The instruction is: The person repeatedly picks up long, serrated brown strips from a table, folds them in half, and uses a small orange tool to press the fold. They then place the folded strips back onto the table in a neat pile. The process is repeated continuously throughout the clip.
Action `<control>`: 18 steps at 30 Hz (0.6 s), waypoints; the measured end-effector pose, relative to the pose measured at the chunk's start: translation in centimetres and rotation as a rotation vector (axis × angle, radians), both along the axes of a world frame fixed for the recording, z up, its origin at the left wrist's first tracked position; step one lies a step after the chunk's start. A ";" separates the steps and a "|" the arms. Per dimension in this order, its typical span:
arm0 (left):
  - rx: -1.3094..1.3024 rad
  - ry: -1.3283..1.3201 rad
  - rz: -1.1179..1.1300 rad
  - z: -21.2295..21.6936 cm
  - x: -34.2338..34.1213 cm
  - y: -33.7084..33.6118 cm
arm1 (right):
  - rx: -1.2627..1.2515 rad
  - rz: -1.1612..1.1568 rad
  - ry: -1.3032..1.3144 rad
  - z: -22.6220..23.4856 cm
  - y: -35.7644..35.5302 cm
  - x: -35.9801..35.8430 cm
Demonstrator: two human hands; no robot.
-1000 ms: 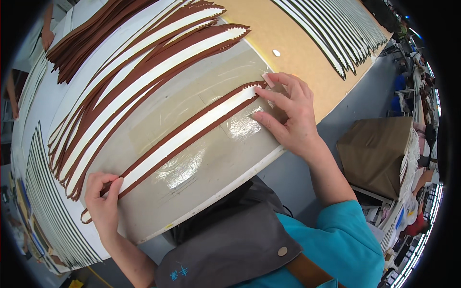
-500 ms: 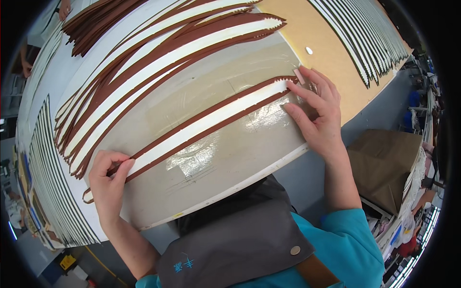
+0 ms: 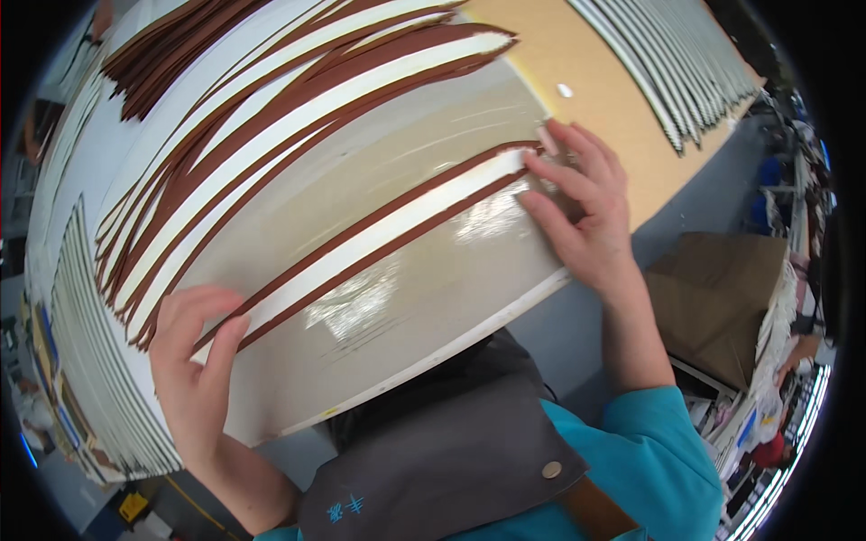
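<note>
A long strap (image 3: 397,219) with brown edges and a white middle lies aslant on the grey work surface. Its far right end is pointed, with the brown edging gathered round the tip. My right hand (image 3: 586,203) is at that end, index fingertip on the strap and thumb apart from it. A small pale pink block (image 3: 546,140) juts out between its index and middle fingers; the rest is hidden. Around the lower left part of the strap, my left hand (image 3: 194,352) has thumb and fingers spread, slightly blurred. This hand covers the strap's left end.
Several similar brown and white straps (image 3: 361,86) are heaped beyond. A brown bundle (image 3: 176,50) lies at the far left. Dark-edged pale strips (image 3: 104,361) line the left side; more strips (image 3: 658,68) lie on the tan board (image 3: 600,99), near a white oval piece (image 3: 565,90). A brown-covered stack (image 3: 713,298) stands right.
My left hand's thumb and fingers have parted from their pinch on the strap. My right hand keeps its place at the pointed end. The whole view has shifted slightly.
</note>
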State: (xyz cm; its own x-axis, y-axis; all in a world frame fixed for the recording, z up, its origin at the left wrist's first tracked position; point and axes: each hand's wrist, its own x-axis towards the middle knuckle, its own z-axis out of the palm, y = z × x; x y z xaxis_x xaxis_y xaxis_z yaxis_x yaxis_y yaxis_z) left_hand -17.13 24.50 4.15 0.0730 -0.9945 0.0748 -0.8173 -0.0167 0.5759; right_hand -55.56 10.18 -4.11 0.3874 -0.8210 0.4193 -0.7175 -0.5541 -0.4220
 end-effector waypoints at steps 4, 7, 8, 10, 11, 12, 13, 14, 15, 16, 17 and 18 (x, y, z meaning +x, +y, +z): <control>-0.050 0.057 -0.299 -0.6 -5.0 -2.7 | 0.032 -0.008 -0.018 0.1 0.0 0.0; -0.103 -0.062 -0.353 -2.3 -9.2 -4.6 | 0.074 -0.013 0.001 0.3 0.2 0.1; -0.105 -0.082 -0.361 -2.8 -10.1 -5.1 | 0.075 -0.017 0.001 0.4 0.3 -0.1; -0.112 -0.140 -0.367 -3.7 -10.9 -5.7 | 0.074 -0.018 -0.003 0.4 0.3 -0.1; -0.117 -0.177 -0.366 -4.1 -11.1 -5.9 | 0.064 -0.014 -0.014 0.3 0.2 0.0; -0.121 -0.209 -0.372 -4.5 -11.2 -6.1 | 0.056 -0.017 -0.021 0.2 0.2 0.0; -0.134 -0.215 -0.369 -4.7 -11.3 -6.2 | 0.047 -0.018 -0.028 0.1 0.1 0.0; -0.147 -0.222 -0.365 -4.9 -11.4 -6.2 | 0.050 -0.022 -0.027 0.0 0.2 0.0; -0.159 -0.230 -0.359 -5.0 -11.4 -6.2 | 0.052 -0.023 -0.027 0.1 0.2 0.0; -0.166 -0.228 -0.355 -5.2 -11.5 -6.2 | 0.055 -0.025 -0.027 0.1 0.2 0.0; -0.173 -0.226 -0.349 -5.3 -11.5 -6.2 | 0.053 -0.024 -0.030 0.1 0.2 0.1; -0.180 -0.224 -0.344 -5.4 -11.6 -6.2 | 0.051 -0.024 -0.032 0.1 0.2 0.0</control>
